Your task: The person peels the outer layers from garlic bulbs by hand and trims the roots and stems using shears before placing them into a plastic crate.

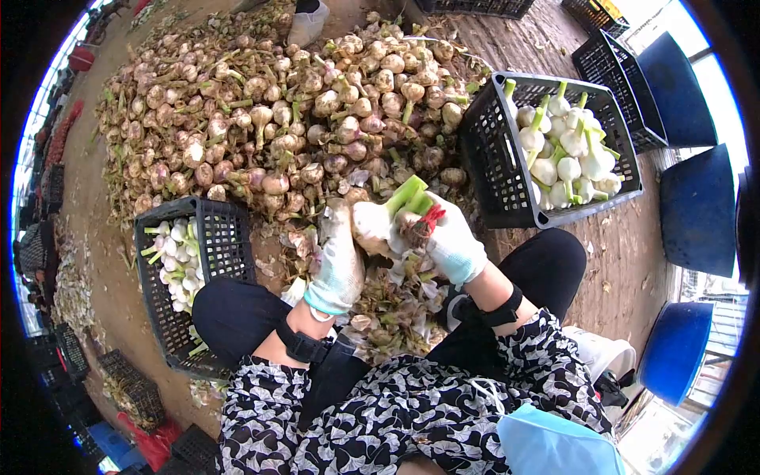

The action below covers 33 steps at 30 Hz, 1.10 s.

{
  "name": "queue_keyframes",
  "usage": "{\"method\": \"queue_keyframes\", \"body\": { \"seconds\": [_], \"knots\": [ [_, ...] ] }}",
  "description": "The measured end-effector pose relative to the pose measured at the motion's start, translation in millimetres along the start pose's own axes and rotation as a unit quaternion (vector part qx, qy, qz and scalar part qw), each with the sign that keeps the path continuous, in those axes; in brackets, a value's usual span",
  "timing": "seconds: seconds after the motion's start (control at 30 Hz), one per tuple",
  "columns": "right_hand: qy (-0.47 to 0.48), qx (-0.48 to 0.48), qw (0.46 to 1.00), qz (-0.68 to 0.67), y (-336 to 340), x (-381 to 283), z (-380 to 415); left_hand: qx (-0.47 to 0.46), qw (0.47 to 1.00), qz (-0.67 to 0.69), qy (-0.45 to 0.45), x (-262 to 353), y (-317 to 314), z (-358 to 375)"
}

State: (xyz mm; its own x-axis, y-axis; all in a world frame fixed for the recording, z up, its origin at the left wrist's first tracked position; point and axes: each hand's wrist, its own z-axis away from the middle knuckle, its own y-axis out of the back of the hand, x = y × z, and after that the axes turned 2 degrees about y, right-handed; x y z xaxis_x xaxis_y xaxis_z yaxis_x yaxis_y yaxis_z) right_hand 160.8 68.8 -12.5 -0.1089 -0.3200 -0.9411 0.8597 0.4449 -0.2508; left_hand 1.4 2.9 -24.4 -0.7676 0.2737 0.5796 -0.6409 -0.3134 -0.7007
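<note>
A white garlic bulb [370, 223] with a cut green stem is held between my gloved hands, above the peelings on the ground. My left hand [336, 257] is closed around the bulb's left side. Closed at its stem and right side is my right hand [453, 241], with a small red item [432, 218] and some dark, dirty skin at its fingers; what the red item is I cannot make out. Loose garlic skins and stem scraps [396, 313] lie below, between my knees. Just beyond my hands rises a large heap of unpeeled garlic [261, 134].
To the right stands a black crate [499, 170] of cleaned white bulbs with green stems. A second black crate [229, 245] with smaller white garlic is at my left knee. Blue tubs [697, 210] line the right side, and a white bucket [602, 352] sits beside my right hip.
</note>
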Motion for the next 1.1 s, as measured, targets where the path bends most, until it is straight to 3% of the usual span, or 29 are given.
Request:
{"method": "queue_keyframes", "body": {
  "seconds": [0.07, 0.13, 0.2, 0.23, 0.27, 0.37, 0.43, 0.47, 0.53, 0.57, 0.6, 0.63, 0.67, 0.7, 0.73, 0.8, 0.83, 0.87, 1.0, 1.03, 1.1],
  "knots": [
    [0.029, 0.056, 0.988, 0.142, 2.6, -3.7, -1.0, -0.04, 0.976, -0.211, -0.015, 3.8, -8.4, 7.6],
    [0.077, 0.087, 0.968, 0.221, -0.8, -4.8, 3.0, -0.05, 0.983, -0.177, -0.028, 6.5, -9.9, 9.6],
    [0.049, 0.032, 0.993, 0.106, -1.0, -18.5, 9.4, -0.063, 0.991, -0.1, -0.059, 11.0, -9.5, 12.2],
    [0.043, 0.013, 0.999, -0.029, 0.9, -27.9, 9.7, -0.067, 0.998, 0.009, -0.017, 17.8, -11.4, 12.3],
    [0.002, 0.004, 0.961, -0.277, -0.3, -23.4, 9.0, -0.101, 0.993, 0.057, 0.0, 19.6, -12.8, 12.5],
    [0.022, -0.021, 0.962, -0.272, 1.0, -26.7, 8.5, -0.079, 0.997, 0.013, -0.012, 27.5, -22.5, 18.1],
    [0.113, -0.042, 0.992, -0.047, -3.1, -25.8, 10.0, -0.064, 0.977, -0.165, -0.121, 26.8, -22.9, 19.3],
    [0.045, 0.018, 0.996, 0.07, -4.8, -28.4, 13.7, -0.04, 0.967, -0.222, -0.117, 23.8, -13.6, 17.6],
    [0.171, 0.018, 0.977, 0.125, 18.9, -8.2, -6.1, -0.064, 0.966, -0.239, -0.073, 30.5, -15.3, 20.7],
    [0.083, 0.13, 0.987, -0.049, 30.9, -7.6, -13.3, -0.063, 0.966, -0.24, -0.07, 32.5, -16.7, 26.2],
    [0.054, 0.208, 0.966, -0.14, 45.8, -9.6, -25.3, -0.071, 0.985, -0.15, -0.05, 35.1, -18.8, 31.1],
    [0.003, 0.138, 0.99, -0.014, 49.1, -21.4, -18.3, -0.079, 0.995, -0.059, -0.03, 37.9, -19.6, 33.4],
    [-0.048, 0.064, 0.99, 0.115, 47.9, -31.9, -10.8, -0.082, 0.994, -0.059, -0.032, 38.6, -15.5, 30.6],
    [0.083, -0.089, 0.886, 0.447, 47.6, -15.3, -8.7, -0.069, 0.994, -0.08, -0.026, 36.5, -7.9, 25.6],
    [0.03, -0.181, 0.849, 0.496, 53.9, 9.1, -8.9, -0.053, 0.994, -0.098, -0.022, 34.5, -3.3, 22.2],
    [0.148, -0.099, 0.811, 0.557, 49.7, 21.5, 4.1, -0.049, 0.992, -0.114, -0.004, 35.5, -5.1, 21.5],
    [0.112, -0.12, 0.919, 0.359, 39.5, 6.1, 2.9, -0.048, 0.982, -0.18, -0.003, 33.6, -4.0, 20.6],
    [0.073, -0.131, 0.979, 0.142, 27.9, -13.3, 0.0, -0.05, 0.968, -0.247, -0.002, 31.9, -3.8, 20.4],
    [0.187, -0.125, 0.92, 0.322, -1.9, -38.6, 2.7, -0.03, 0.932, -0.353, -0.073, 23.8, -9.6, 19.9],
    [0.18, -0.104, 0.92, 0.331, -4.3, -41.4, 3.7, -0.045, 0.951, -0.299, -0.058, 22.8, -3.8, 18.5],
    [0.148, -0.082, 0.975, 0.147, -1.1, -31.7, 4.5, -0.047, 0.968, -0.246, -0.03, 27.3, -5.5, 24.8]
  ]
}}
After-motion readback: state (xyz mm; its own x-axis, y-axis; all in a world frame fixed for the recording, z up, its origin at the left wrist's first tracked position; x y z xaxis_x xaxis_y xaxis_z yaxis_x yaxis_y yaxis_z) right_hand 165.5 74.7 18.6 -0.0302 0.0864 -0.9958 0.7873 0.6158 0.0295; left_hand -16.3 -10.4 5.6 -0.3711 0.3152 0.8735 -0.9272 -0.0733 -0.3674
